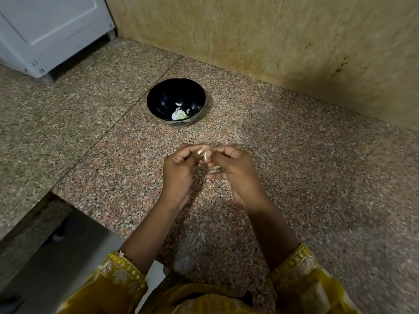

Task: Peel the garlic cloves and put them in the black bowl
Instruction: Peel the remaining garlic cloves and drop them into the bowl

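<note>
In the middle of the frame we see both hands brought together just above the speckled granite counter. The left hand has its fingers curled in, and its thumb, the nail painted gold, presses against a small pale garlic clove, so this hand holds the clove tightly. The right hand comes in from the other side with its fingers bent; its thumb and forefinger meet the same clove, and it seems to pinch a bit of the skin, though the clove is so small and so hidden by fingers that we cannot tell how much peel is on it. The lower fingers of the right hand are loosely bent and free.

Above the hands, well apart from them, the black bowl stands upright on the counter. Inside it, toward its lower side, lie a few white garlic pieces.

A beige stone wall fills the upper right of the frame, and a white appliance stands in the upper left. At the bottom we see yellow embroidered sleeves on both forearms
</note>
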